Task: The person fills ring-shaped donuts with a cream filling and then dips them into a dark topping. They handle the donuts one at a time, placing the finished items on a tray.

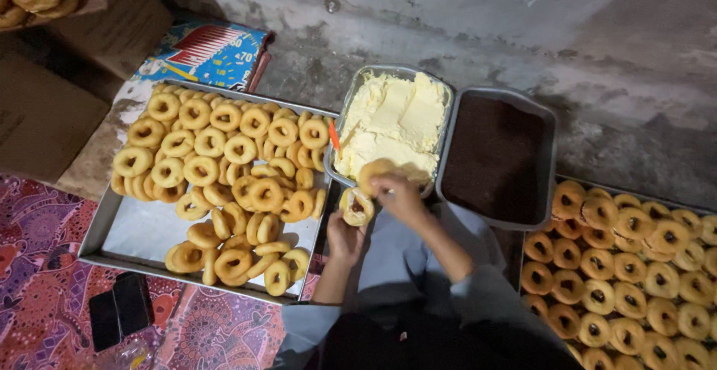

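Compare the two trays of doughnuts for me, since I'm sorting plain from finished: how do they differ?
The left tray holds plain golden rings with open holes, piled loosely, many on edge, with bare metal showing. The right tray holds doughnuts lying flat in close rows, their centres dark with filling, and no bare metal showing between them. Both are flat metal trays on the floor, holding ring-shaped golden-brown doughnuts.

Left hand (345,237) cupped, closed; right hand (399,194) pinching

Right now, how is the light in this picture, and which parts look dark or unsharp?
Head view: light falls brightly on the metal pan of pale yellow cream and the grey tray of plain ring doughnuts; the bottom edge and top-left corner sink into shadow; the right hand is slightly blurred.
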